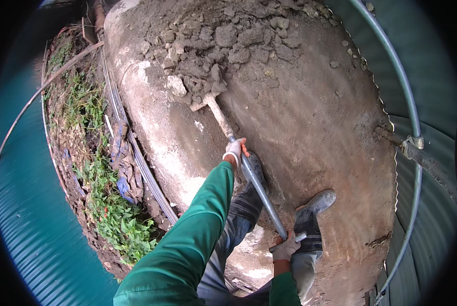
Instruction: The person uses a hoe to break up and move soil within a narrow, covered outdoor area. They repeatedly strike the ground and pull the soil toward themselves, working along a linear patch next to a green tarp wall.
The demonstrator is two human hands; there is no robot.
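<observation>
A shovel (261,189) with a grey metal shaft and a T-shaped handle slants away from me across the ground. My left hand (235,149), in a whitish glove with orange on the fingers, is wrapped round the middle of the shaft. Down by my boots, my right hand (286,248) in a greyish glove grips the T-handle. At the far end the shovel's dirty blade meets the near edge of a heap of damp grey-brown mortar or soil (233,46); part of the blade is hidden under it. A pale lump (176,85) lies just left of the blade.
My boots (316,201) stand on the rough brown ground (330,132). Several long rods (141,160) run along its left side, beside green plants (119,217) and a curved stick (50,80). A bent grey pipe (402,76) and corrugated sheeting (437,219) border the right.
</observation>
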